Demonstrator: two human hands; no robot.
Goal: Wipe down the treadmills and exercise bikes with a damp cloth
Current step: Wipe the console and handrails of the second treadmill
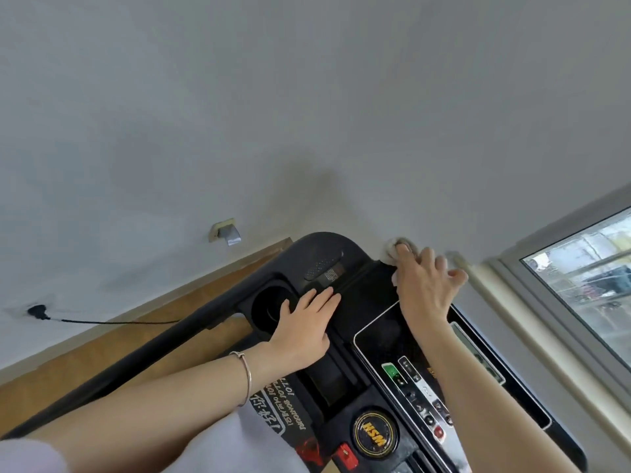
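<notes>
Grey wall (pixel 307 114) is recorded across most of the view. A window (pixel 587 268) is noted at the right edge, and a wooden floor (pixel 119 343) at lower left.

Black treadmill console (pixel 368 291) is seen running diagonally from lower left to the right, close to the wall. On it are noted a glossy display panel (pixel 379 332), a round cup holder (pixel 269 302), a gold-rimmed "HSM" badge (pixel 375 433) and a green button (pixel 390 371).

Left hand (pixel 304 322): laid flat on the console just beside the cup holder, fingers straight and together, nothing held. A thin bracelet (pixel 247 373) is worn on that wrist.

Right hand (pixel 425 285): placed at the far top edge of the console, above the display panel, with fingers bent over a white cloth (pixel 392 249). The cloth is bunched and gripped against that edge, and only small parts of it are visible past the fingertips and below the thumb side.

On the wall, a socket (pixel 223 230) is noted above the console's left end. A black plug (pixel 37 311) with a cable is seen well to the left.
</notes>
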